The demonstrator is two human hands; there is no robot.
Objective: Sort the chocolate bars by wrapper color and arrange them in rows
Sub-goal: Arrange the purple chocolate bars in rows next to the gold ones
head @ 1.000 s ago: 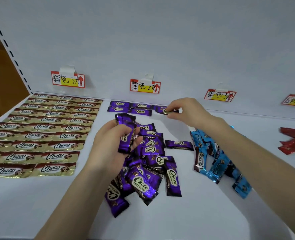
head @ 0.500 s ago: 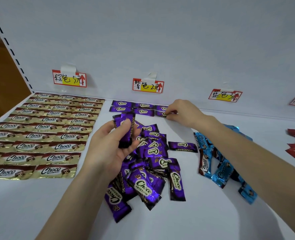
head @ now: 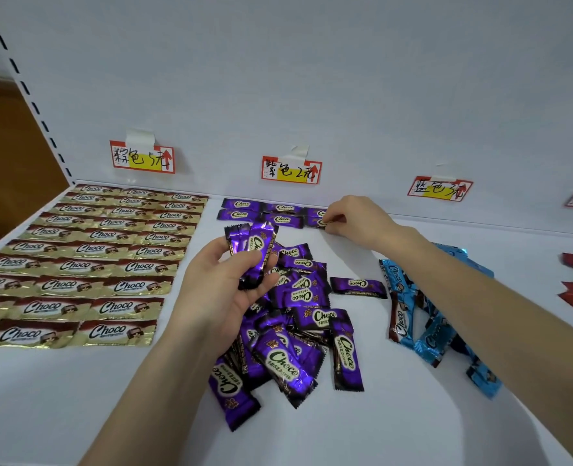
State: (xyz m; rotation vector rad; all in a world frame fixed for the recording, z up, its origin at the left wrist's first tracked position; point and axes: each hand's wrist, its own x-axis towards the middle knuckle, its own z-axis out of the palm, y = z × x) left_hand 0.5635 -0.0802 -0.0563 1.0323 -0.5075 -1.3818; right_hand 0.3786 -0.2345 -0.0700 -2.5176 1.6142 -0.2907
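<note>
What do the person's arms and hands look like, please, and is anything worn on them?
Both are bare. The left hand and right hand wear no gloves, and no rings show. The left forearm and right forearm show no sleeves, watch or bands as far as the frame reaches.

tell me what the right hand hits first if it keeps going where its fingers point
The right hand points left: first is the purple bar at its fingertips, which it seems to pinch.
</note>
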